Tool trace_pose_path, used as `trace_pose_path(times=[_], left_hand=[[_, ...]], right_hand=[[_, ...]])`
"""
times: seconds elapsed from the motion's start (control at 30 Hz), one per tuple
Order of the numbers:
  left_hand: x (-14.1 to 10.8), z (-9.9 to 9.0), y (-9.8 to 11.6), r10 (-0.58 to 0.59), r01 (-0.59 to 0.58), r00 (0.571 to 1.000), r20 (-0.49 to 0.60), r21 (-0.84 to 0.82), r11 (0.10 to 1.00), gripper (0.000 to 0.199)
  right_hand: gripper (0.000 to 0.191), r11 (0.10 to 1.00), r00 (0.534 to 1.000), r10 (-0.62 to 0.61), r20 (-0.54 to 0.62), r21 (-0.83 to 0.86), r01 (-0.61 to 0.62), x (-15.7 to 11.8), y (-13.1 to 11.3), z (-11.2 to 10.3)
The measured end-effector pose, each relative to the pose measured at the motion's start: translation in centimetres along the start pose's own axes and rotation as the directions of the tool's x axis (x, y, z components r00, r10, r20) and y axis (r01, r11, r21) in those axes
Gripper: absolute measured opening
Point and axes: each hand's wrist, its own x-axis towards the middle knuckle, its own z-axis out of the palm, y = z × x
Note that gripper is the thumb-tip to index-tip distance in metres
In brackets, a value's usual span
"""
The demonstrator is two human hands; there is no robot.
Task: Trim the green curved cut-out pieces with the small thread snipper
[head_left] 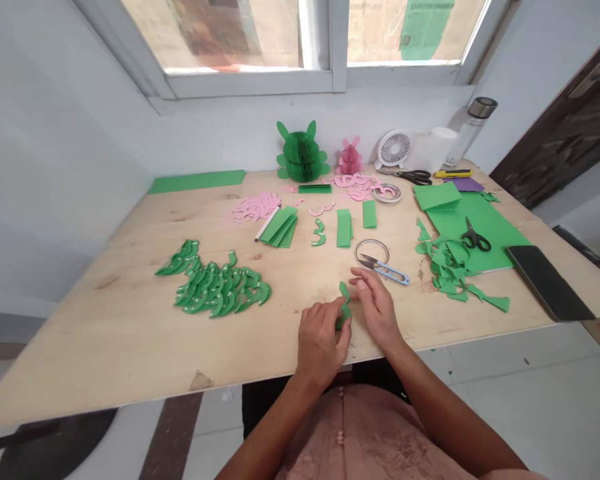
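Note:
My left hand [323, 337] is closed on a small wavy green paper piece [345, 308] near the table's front edge. My right hand [377, 308] is just to the right of that piece, its fingers apart and nothing visible in them. Beyond my right hand lie blue-handled thread snips [391, 272], partly over a ring of tape [372, 243]. A heap of similar green wavy pieces [220, 288] sits to the left. One more wavy green piece [319, 233] lies farther back, between folded green papers [281, 227] and green strips [344, 229].
Along the back stand a green paper figure [303, 157], a pink one [350, 159], a small fan [393, 148] and a glass bottle [467, 137]. Green scraps [447, 263], black scissors [475, 237] and a phone [549, 281] are on the right. Pink cutouts [256, 207] lie behind.

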Motion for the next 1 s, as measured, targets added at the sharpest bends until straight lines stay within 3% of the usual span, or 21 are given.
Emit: trace_pose_path(times=[0.63,1.0], left_hand=[[-0.30,0.15,-0.51,-0.129,0.119,0.989,-0.077,-0.128,0.985,0.028],[-0.14,-0.17,-0.88,-0.252,0.236,0.967,-0.037,-0.241,0.941,0.027]], right_hand=[[0.032,0.992,0.995,-0.080,0.065,-0.097,0.086,-0.22,-0.26,0.21],[0.033,0.988,0.991,-0.074,0.112,-0.125,0.088,-0.33,-0.30,0.44]])
